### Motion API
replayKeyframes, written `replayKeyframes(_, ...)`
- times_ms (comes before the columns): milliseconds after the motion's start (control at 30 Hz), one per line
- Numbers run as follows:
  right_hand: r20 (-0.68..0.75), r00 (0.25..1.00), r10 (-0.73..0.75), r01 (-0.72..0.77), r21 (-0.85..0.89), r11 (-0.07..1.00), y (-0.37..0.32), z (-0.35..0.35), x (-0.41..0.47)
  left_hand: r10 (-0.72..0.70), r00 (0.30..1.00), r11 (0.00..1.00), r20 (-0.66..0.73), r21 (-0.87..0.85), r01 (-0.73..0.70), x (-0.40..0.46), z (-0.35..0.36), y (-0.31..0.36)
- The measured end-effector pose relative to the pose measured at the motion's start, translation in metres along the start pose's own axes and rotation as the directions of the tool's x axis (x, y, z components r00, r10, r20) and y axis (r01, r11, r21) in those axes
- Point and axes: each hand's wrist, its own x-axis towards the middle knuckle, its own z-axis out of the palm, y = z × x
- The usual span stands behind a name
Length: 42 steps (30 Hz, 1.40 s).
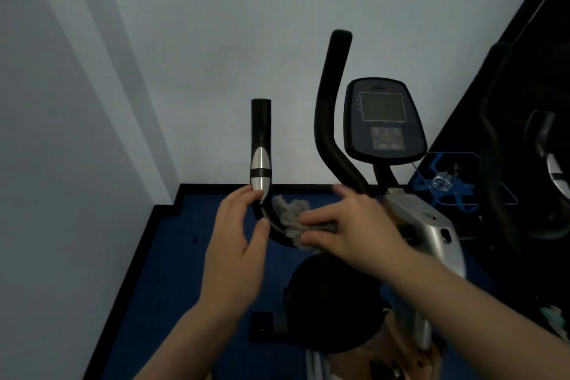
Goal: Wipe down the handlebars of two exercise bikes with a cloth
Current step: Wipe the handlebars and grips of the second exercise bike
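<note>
An exercise bike stands in front of me with a black left handlebar (pixel 261 133) that carries a silver sensor band. Its taller black right handlebar (pixel 330 102) curves up beside the console (pixel 384 120). My left hand (pixel 237 244) curls loosely around the lower bend of the left handlebar, fingertips at the silver band. My right hand (pixel 348 225) presses a crumpled grey cloth (pixel 293 216) against the curved bar between the two grips. A second bike's dark frame (pixel 524 133) shows at the right edge.
White walls close in on the left and ahead, forming a corner. A blue floor mat (pixel 197 256) with a black border lies below. The black saddle (pixel 333 302) sits just under my arms. A blue bottle holder (pixel 444 182) stands beside the console.
</note>
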Motion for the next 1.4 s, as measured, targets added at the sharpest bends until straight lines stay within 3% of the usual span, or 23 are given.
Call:
replayKeyframes(200,0.027,0.984,0.175,-0.176,0.071,0.982,-0.021,0.021,0.012,0.014,1.000,1.000,0.024,-0.020,-0.014,0.023,-0.016,-0.010)
replayKeyframes(333,0.029,0.969,0.246,-0.246,-0.012,0.969,-0.041,0.030,0.020,-0.003,0.995,1.000,0.103,-0.020,0.005,0.038,-0.025,-0.018)
replayKeyframes(467,0.005,0.921,0.389,-0.385,0.162,0.909,-0.053,0.038,0.039,0.015,0.988,0.999,0.157,-0.031,-0.010,0.054,-0.026,-0.023)
replayKeyframes(567,0.002,0.902,0.431,-0.425,0.168,0.889,-0.053,0.044,0.027,0.066,0.979,0.997,0.191,-0.061,-0.055,0.069,-0.028,-0.023)
replayKeyframes(667,-0.094,0.869,0.487,-0.452,0.251,0.856,-0.059,0.050,0.029,0.110,0.972,0.991,0.207,-0.093,-0.092,0.082,-0.029,-0.024)
replayKeyframes(767,-0.206,0.807,0.553,-0.408,0.483,0.775,-0.063,0.050,0.060,0.126,0.970,0.987,0.207,-0.123,-0.102,0.092,-0.029,-0.028)
replayKeyframes(900,-0.282,0.789,0.547,-0.315,0.579,0.752,-0.063,0.045,0.103,0.135,0.968,0.982,0.213,-0.162,-0.102,0.103,-0.031,-0.030)
replayKeyframes(1100,-0.370,0.764,0.529,-0.209,0.633,0.745,-0.059,0.062,0.091,0.064,0.975,0.984,0.215,-0.175,-0.026,0.117,-0.034,-0.038)
replayKeyframes(1267,-0.485,0.728,0.485,-0.073,0.648,0.758,-0.055,0.049,0.137,0.062,0.968,0.975,0.245,-0.220,-0.007,0.128,-0.032,-0.029)
replayKeyframes(1400,-0.603,0.731,0.320,0.024,0.491,0.871,-0.048,0.047,0.140,0.094,0.963,0.968,0.252,-0.248,-0.030,0.136,-0.030,-0.022)
